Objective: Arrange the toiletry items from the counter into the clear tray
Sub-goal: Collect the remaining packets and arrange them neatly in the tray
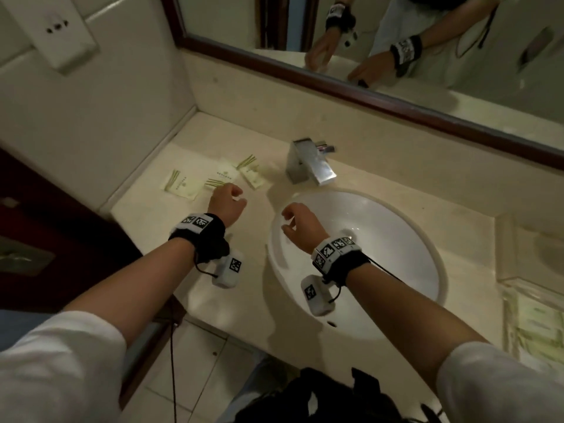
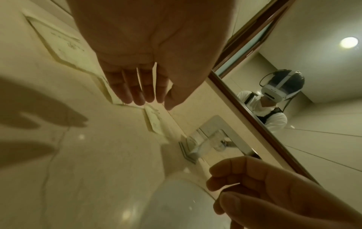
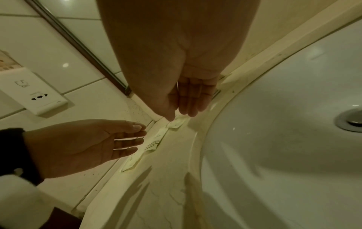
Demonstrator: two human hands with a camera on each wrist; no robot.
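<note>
Three flat cream toiletry packets lie on the counter left of the faucet: one at the left (image 1: 181, 184), one in the middle (image 1: 225, 174), one at the right (image 1: 252, 176). My left hand (image 1: 232, 192) hovers just in front of them, fingers relaxed and holding nothing. In the left wrist view its fingers (image 2: 143, 96) stretch over two packets (image 2: 64, 43) (image 2: 154, 120). My right hand (image 1: 287, 221) hangs over the sink's left rim, loosely curled and empty (image 3: 188, 111). The clear tray (image 1: 505, 300) stands on the counter at the far right with packets inside.
A white oval sink (image 1: 396, 239) fills the middle of the counter, with a chrome faucet (image 1: 311, 163) behind it. A framed mirror (image 1: 396, 41) runs along the back wall. A socket plate (image 1: 58, 29) is on the left wall. The counter's front edge is near my body.
</note>
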